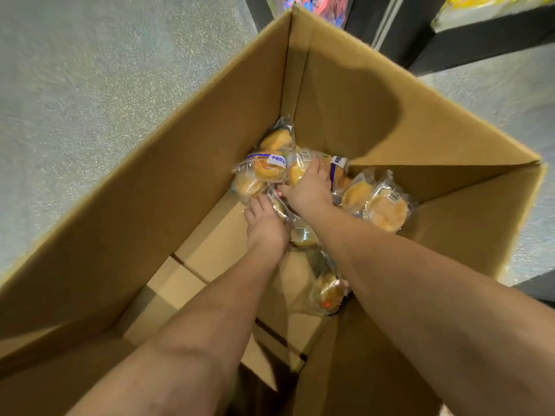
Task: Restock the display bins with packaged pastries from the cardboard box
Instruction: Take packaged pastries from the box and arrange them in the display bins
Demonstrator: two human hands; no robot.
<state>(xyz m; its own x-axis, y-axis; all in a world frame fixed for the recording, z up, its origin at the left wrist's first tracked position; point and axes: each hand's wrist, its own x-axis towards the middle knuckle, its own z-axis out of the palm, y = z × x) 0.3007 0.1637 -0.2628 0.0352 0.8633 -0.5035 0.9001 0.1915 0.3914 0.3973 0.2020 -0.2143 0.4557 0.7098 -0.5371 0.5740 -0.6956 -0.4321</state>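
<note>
Deep in the cardboard box [180,163], your right hand [307,187] curls its fingers around a packaged pastry [298,169]. Your left hand [265,228] rests against another wrapped pastry [280,207]; whether it pinches cannot be told.

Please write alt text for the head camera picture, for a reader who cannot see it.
Two bare arms reach down into a deep cardboard box, the right hand and left hand gathering clear-wrapped packaged pastries piled at its bottom. Speckled grey floor surrounds the box.

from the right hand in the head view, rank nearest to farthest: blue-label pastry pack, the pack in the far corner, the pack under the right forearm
From the right hand:
1. Blue-label pastry pack, just left of it.
2. Far-corner pack, up left against the box wall.
3. Pack under the right forearm, near side.
</note>
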